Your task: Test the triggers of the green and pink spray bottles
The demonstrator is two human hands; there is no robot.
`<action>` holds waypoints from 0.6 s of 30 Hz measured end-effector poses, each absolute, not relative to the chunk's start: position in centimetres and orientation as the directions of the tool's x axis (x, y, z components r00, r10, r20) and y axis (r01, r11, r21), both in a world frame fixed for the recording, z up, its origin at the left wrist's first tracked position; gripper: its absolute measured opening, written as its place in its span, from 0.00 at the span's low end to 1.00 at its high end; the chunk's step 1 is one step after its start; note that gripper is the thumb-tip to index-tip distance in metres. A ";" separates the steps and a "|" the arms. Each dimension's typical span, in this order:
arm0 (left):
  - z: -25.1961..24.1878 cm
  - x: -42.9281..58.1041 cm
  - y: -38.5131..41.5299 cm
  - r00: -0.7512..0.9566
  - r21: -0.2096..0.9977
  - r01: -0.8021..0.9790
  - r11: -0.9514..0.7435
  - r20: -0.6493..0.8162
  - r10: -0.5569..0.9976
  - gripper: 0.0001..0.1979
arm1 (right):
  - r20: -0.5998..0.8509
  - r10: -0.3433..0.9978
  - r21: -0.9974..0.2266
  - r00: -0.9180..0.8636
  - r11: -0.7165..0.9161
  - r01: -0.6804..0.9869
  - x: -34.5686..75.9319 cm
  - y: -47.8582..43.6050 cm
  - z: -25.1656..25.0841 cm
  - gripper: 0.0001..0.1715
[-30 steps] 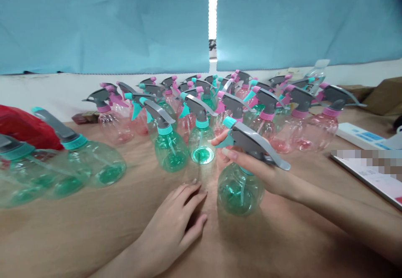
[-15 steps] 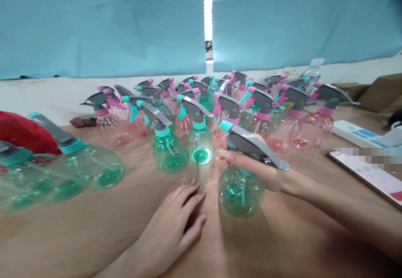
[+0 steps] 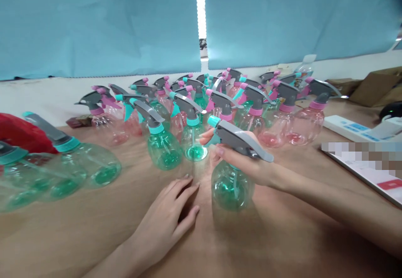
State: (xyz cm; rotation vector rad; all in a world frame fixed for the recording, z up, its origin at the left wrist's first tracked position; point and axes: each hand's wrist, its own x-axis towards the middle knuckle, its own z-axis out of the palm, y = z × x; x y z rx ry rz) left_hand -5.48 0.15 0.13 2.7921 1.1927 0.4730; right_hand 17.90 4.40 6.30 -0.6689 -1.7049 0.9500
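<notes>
My right hand (image 3: pixel 243 156) is wrapped round the neck of a green spray bottle (image 3: pixel 232 190), which has a grey head and a turquoise nozzle. The bottle stands on the table, with some fingertips showing past its trigger. My left hand (image 3: pixel 171 209) rests palm down on the tabletop, fingers loosely spread and holding nothing. Just beyond the hands stand another green spray bottle (image 3: pixel 165 150) and a paler one (image 3: pixel 194 144). Behind them is a crowded group of pink and green spray bottles, including a pink one (image 3: pixel 307 123) at its right end.
Several green spray bottles (image 3: pixel 103 167) stand at the left, before a red bag (image 3: pixel 28 131). To the right lie a phone (image 3: pixel 367 177) and a white box (image 3: pixel 351 127). Cardboard boxes (image 3: pixel 377 89) and a clear bottle (image 3: pixel 306 66) are farther back. Blue sheeting (image 3: pixel 109 27) hangs behind.
The view has shifted slightly, carrying the whole scene left. My right hand and its bottle have edged a little left, and more of its fingers show past the trigger. My left hand stays put.
</notes>
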 end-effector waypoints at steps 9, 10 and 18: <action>0.2 -5.4 0.4 0.642 0.167 0.706 -0.688 0.259 0.722 0.18 | 0.450 0.846 -0.881 -0.285 0.473 0.012 17.8 3.8 6.6 0.15; 0.2 -5.3 0.4 0.641 0.170 0.707 -0.686 0.257 0.723 0.18 | 0.445 0.847 -0.886 -0.291 0.464 -0.002 17.8 3.8 6.6 0.17; 0.5 -5.1 0.3 0.629 0.192 0.716 -0.672 0.241 0.739 0.17 | 0.451 0.844 -0.889 -0.291 0.453 -0.063 17.6 3.6 6.4 0.23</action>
